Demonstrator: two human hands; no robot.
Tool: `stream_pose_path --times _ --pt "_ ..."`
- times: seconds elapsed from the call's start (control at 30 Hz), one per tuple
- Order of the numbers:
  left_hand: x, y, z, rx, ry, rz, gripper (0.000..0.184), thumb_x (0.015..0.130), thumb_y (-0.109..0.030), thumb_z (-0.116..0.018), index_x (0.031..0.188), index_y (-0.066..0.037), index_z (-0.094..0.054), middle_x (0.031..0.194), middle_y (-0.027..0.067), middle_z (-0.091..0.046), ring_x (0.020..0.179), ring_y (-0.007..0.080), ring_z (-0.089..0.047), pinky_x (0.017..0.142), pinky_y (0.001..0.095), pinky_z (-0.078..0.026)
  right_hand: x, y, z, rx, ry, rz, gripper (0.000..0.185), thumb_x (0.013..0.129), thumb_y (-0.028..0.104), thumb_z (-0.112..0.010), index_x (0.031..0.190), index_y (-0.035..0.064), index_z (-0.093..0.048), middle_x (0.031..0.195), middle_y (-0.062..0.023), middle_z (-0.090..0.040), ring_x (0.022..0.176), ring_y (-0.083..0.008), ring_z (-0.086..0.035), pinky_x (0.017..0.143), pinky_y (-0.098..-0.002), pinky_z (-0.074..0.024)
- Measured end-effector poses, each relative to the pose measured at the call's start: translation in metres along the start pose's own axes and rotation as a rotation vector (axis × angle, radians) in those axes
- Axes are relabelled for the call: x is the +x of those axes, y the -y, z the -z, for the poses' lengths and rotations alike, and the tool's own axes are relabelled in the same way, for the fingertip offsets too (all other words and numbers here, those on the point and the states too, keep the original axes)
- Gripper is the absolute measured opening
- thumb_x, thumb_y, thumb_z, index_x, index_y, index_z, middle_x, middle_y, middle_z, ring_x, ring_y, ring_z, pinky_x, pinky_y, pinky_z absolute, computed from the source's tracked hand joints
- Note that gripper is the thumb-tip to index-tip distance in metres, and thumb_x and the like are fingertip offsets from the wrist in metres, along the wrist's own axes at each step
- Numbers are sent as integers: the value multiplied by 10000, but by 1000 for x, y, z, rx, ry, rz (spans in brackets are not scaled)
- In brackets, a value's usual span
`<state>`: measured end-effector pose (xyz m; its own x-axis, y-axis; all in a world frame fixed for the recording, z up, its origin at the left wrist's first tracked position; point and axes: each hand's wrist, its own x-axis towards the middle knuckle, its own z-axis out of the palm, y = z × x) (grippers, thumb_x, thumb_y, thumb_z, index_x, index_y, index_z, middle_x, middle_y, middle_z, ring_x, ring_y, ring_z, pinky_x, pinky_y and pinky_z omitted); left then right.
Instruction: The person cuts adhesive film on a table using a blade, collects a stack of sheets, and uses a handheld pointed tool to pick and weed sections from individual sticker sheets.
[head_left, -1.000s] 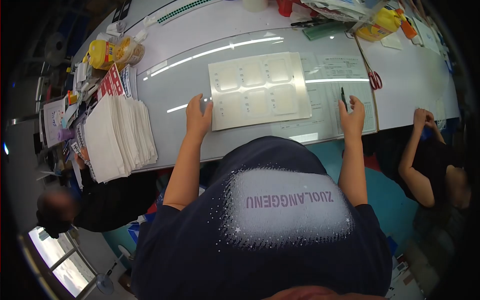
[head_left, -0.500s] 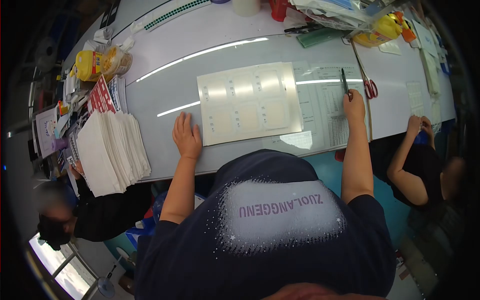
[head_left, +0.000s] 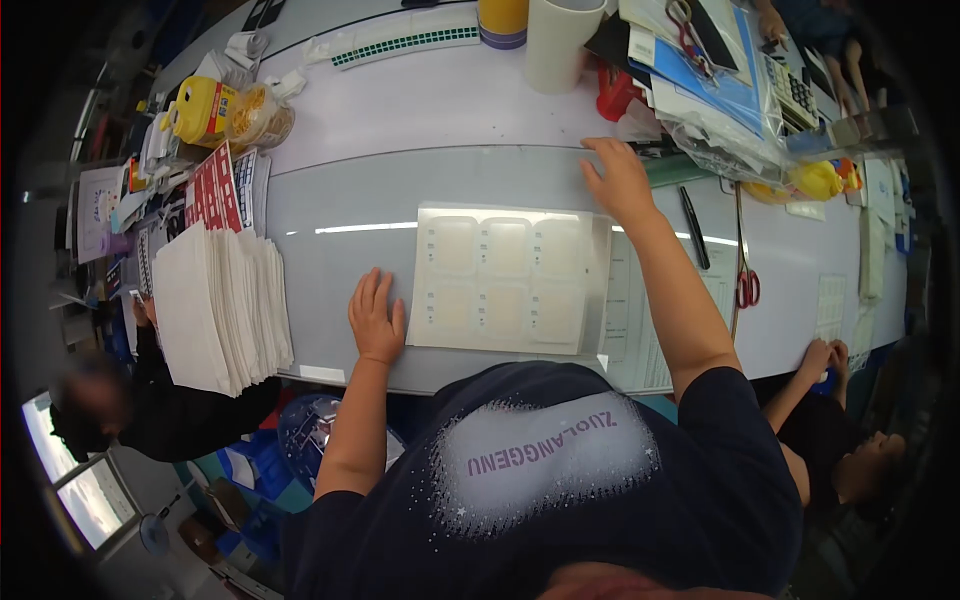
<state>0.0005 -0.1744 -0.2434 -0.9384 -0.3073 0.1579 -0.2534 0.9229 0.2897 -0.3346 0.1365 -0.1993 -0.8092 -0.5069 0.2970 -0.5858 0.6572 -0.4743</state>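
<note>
My left hand (head_left: 375, 322) rests flat on the grey tabletop, fingers stretched out, just left of the stack of pale label sheets (head_left: 508, 282). These sheets carry rounded blank panels with small print beside them. Farther out, my right hand (head_left: 618, 180) reaches past the upper right corner of the sheets, fingers apart, with nothing visible in it. A green object (head_left: 680, 170) is near that hand, partly hidden by a plastic bag. The black pen (head_left: 694, 228) lies on the table to the right of my right forearm, over printed papers (head_left: 640, 330) under a clear cover.
Red-handled scissors (head_left: 747, 288) lie right of the pen. A pile of white paper (head_left: 215, 310) stands at left, near yellow containers (head_left: 203, 110). A white cylinder (head_left: 553, 45) and bagged papers (head_left: 710, 70) stand at the back. Co-workers sit on both sides.
My right hand has let go of the pen, which now lies on the table, and has moved up and left toward the back. The view has shifted; my left hand stays by the sheets.
</note>
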Motion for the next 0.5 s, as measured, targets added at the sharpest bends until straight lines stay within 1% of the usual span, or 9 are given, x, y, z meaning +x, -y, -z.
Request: stream_pose_path --times 0.07,0.1,0.2,0.33,0.37,0.47,0.5 --pt "3 1 -1 1 0 14 473 917 -250 -561 1369 -116 -521 1479 115 -447 1368 331 -386 1118 480 -280 29 18 -12 28 51 55 284 857 159 -677 1128 80 -641 1114 -104 -648 1079 -312 -574 945 -415 -457" --pt "2 2 2 4 13 13 476 913 -253 -564 1368 -119 -523 1480 114 -447 1366 331 -388 1117 481 -282 32 18 -20 20 41 69 300 851 165 -683 1133 74 -638 1111 -106 -646 1081 -314 -574 941 -413 -459" --pt "2 3 3 -1 27 26 484 904 -257 -572 1367 -123 -527 1476 113 -449 1362 329 -391 1115 479 -285 35 13 -38 33 105 -19 316 848 171 -684 1140 61 -635 1125 -112 -640 1085 -322 -573 946 -417 -457" --pt "1 3 4 -8 39 19 489 905 -248 -565 1373 -114 -521 1476 121 -447 1364 334 -388 1115 479 -281 23 0 -59 -5 119 -36 335 848 175 -674 1154 45 -632 1169 -132 -627 1105 -337 -567 969 -422 -452" --pt "2 2 6 -8 43 18 490 908 -240 -559 1376 -105 -516 1480 128 -442 1367 340 -385 1117 479 -275 21 0 -62 -16 108 -43 371 857 184 -667 1197 43 -618 1186 -139 -623 1114 -330 -568 982 -428 -446" --pt "3 2 7 -13 54 15 489 912 -233 -550 1379 -94 -510 1487 136 -433 1372 347 -378 1120 482 -267 25 12 -56 109 81 -107 472 856 169 -677 1295 41 -562 1186 -171 -605 1114 -331 -571 992 -425 -440" --pt "3 2 6 -17 56 12 489 913 -234 -549 1379 -93 -510 1489 137 -431 1373 347 -376 1121 484 -265 32 26 -44 206 -3 -150 519 851 155 -686 1333 41 -529 1197 -186 -592 1134 -335 -561 994 -424 -438"
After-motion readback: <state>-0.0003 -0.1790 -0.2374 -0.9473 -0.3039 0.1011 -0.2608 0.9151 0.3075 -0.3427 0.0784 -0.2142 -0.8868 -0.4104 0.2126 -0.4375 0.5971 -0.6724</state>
